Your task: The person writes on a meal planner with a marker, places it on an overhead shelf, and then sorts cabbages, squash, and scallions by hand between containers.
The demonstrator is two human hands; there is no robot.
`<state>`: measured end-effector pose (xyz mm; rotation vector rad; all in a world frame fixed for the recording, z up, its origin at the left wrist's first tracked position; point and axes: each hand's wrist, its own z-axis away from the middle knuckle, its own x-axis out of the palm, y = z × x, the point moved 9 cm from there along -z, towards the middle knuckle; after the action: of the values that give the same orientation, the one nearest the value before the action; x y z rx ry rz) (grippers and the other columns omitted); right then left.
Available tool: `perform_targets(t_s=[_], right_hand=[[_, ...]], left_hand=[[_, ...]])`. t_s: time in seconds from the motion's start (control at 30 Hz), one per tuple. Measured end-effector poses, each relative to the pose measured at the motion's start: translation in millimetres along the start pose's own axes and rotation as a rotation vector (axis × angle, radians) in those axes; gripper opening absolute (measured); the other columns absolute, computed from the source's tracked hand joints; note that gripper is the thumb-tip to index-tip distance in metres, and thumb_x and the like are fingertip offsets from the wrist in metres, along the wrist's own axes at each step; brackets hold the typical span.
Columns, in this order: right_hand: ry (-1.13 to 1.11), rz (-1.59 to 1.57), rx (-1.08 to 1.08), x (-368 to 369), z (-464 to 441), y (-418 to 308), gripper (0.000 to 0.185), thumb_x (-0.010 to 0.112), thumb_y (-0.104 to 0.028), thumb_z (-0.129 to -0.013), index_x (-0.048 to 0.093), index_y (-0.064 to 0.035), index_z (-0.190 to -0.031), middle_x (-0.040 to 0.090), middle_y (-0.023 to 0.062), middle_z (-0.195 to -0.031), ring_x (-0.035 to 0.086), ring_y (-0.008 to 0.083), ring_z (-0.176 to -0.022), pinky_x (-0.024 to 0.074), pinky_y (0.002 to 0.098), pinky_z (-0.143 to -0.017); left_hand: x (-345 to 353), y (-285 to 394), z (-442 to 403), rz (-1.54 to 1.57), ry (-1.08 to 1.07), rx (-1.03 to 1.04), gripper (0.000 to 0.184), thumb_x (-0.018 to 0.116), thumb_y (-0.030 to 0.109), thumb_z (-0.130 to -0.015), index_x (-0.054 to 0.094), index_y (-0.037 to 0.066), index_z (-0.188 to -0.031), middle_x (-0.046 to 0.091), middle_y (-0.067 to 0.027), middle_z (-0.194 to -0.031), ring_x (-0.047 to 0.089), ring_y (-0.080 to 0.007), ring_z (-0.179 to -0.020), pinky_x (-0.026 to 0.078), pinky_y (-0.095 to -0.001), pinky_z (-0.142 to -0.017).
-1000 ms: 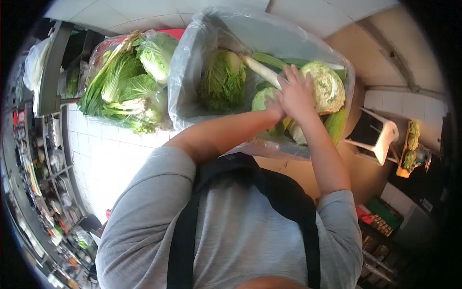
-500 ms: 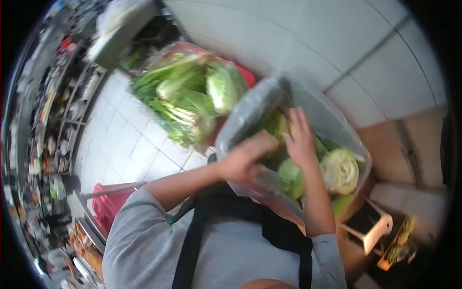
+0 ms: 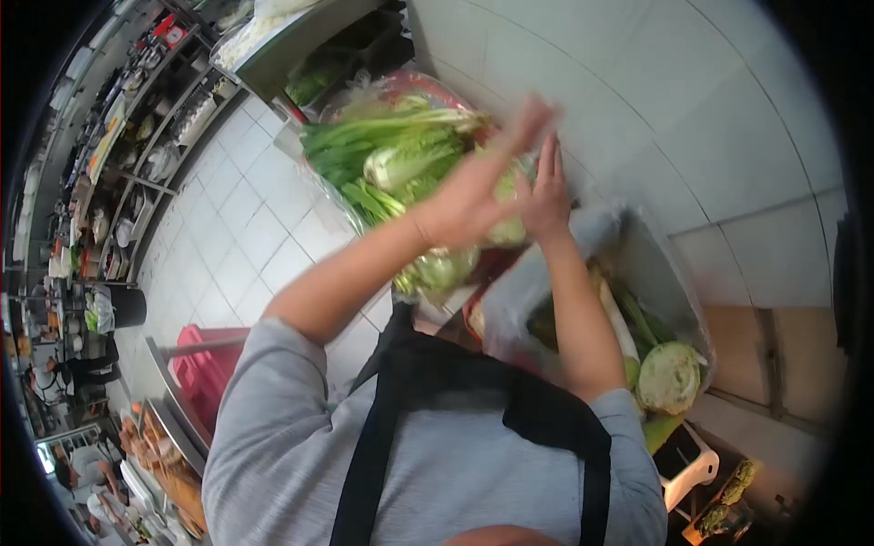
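Observation:
My left hand (image 3: 478, 191) is stretched out with its fingers extended, slightly blurred, over the right side of a plastic-lined red crate of greens. Beside it, my right hand (image 3: 548, 196) is raised with fingers straight and thumb apart. Neither shows anything in its grasp. A pale napa cabbage (image 3: 506, 234) lies partly hidden beneath them; whether they touch it I cannot tell. Green onions (image 3: 355, 143) and a leafy cabbage (image 3: 401, 166) lie farther left in the crate. Under my right forearm stands a bag-lined bin (image 3: 660, 259) holding a cut cabbage (image 3: 669, 376) and long green-white stalks.
A tiled wall (image 3: 628, 109) rises behind the bin and crate. A white stool (image 3: 696, 469) stands at lower right. Pink plastic (image 3: 205, 369) and a metal frame sit on my left. Loaded shelves (image 3: 146, 155) line the far left, with people at lower left.
Both hands have moved from inside the bag-lined bin, up and left to the crate of greens. The camera view has shifted, so the bin now appears lower and farther right.

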<state>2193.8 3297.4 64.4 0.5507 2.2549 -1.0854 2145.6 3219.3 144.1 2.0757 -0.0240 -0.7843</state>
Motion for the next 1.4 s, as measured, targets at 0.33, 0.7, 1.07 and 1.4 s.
perform_targets(t_s=[0.33,0.7,1.07,1.4], right_hand=[[-0.022,0.094,0.008,199,-55,25,0.075,0.06,-0.022,-0.085,0.019,-0.0005,-0.143,0.022,0.0262,-0.145,0.03,0.0394,-0.132,0.0344,0.0419,-0.102],[0.065,-0.858,1.76,337,63,217,0.079,0.05,-0.061,-0.085,0.033,-0.0039,-0.137,0.044,0.0189,-0.132,0.044,0.0295,-0.119,0.033,0.0425,-0.101],[0.158,-1.283,1.701,364,40,201,0.085,0.042,-0.07,-0.082,0.03,-0.0107,-0.142,0.034,0.013,-0.143,0.036,0.0299,-0.129,0.027,0.0477,-0.106],[0.452,-2.149,0.742,329,-41,156,0.054,0.042,-0.051,-0.091,0.054,-0.0069,-0.121,0.06,0.0108,-0.115,0.057,0.0226,-0.103,0.0458,0.0362,-0.09]], left_hand=[[-116,-171,31,0.324,0.174,0.03,0.07,0.047,0.027,-0.088,0.015,0.001,-0.144,0.036,-0.0201,-0.141,0.029,-0.0319,-0.134,0.021,-0.039,-0.109],[-143,-502,214,-0.297,-0.088,-1.007,0.049,0.046,0.045,-0.091,0.062,-0.001,-0.098,0.062,-0.0258,-0.096,0.057,-0.0393,-0.094,0.044,-0.0433,-0.083],[-119,-484,201,-0.162,0.351,-0.964,0.045,0.049,0.04,-0.09,0.055,-0.002,-0.104,0.053,-0.0277,-0.103,0.048,-0.0419,-0.098,0.035,-0.0464,-0.09],[-166,-297,52,-0.518,0.147,-0.348,0.06,0.075,0.03,-0.071,0.055,0.011,-0.124,0.047,-0.0185,-0.12,0.042,-0.0348,-0.111,0.036,-0.0429,-0.095]])
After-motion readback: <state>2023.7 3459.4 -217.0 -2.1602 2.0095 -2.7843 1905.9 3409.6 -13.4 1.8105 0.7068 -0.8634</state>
